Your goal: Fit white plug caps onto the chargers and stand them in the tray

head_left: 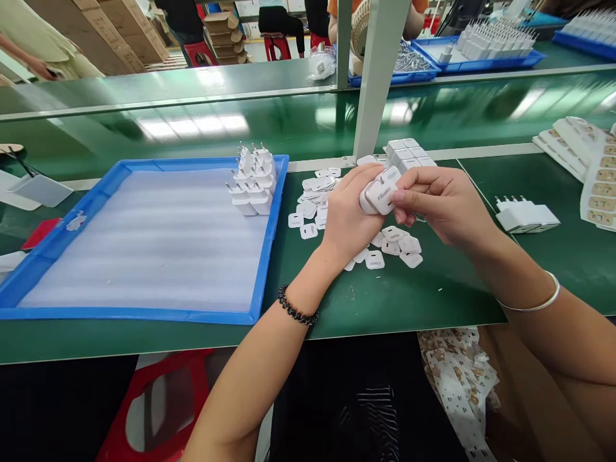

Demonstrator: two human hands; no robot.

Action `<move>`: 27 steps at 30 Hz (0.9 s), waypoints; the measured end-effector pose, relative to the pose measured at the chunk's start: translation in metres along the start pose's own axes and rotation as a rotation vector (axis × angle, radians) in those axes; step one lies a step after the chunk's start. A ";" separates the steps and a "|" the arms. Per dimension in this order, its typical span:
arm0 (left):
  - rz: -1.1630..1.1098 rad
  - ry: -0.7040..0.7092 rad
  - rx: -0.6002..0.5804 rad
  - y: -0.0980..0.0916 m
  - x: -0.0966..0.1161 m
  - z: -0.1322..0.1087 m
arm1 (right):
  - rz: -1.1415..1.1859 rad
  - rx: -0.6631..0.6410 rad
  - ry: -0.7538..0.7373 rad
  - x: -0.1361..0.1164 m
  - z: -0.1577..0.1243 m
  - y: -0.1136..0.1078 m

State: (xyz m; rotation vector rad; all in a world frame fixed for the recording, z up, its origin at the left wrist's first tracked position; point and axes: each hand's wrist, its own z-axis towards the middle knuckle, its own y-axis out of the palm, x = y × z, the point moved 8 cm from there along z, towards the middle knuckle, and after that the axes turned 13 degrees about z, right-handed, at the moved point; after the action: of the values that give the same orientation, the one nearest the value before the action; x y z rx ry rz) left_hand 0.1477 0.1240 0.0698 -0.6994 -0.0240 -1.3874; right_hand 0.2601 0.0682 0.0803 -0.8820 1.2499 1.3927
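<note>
My left hand (350,204) is closed round small white plastic charger face plates (381,192), which look stacked. The front plate has rounded corners and grey lettering. At that plate's right edge, my right hand (445,202) pinches with thumb and fingertips. Behind and below my hands, loose white plates (310,200) lie scattered on the green bench. A block of white charger bodies (408,154) stands just beyond my right hand, partly hidden by it. Further right, a short row of white chargers (525,215) rests with metal pins pointing up.
A blue tray (257,282) with a white liner lies left, holding pinned white chargers (255,179) in its far right corner. Sticker sheets (601,186) lie at right. A metal post (378,77) rises behind my hands. People sit beyond the raised ledge (192,83).
</note>
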 end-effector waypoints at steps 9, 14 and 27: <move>0.065 0.062 0.050 -0.002 0.004 -0.001 | 0.027 0.046 0.021 0.005 -0.002 -0.001; 0.056 0.107 0.052 -0.002 0.006 -0.002 | -0.013 0.054 0.028 0.003 -0.002 -0.001; 0.086 0.231 0.047 -0.001 0.016 -0.005 | -0.144 0.063 0.082 -0.002 -0.004 -0.005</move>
State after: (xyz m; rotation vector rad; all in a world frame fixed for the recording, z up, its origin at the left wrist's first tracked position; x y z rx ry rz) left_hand 0.1485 0.1072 0.0730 -0.4924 0.1543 -1.3726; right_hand 0.2654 0.0640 0.0802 -0.9748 1.2594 1.2073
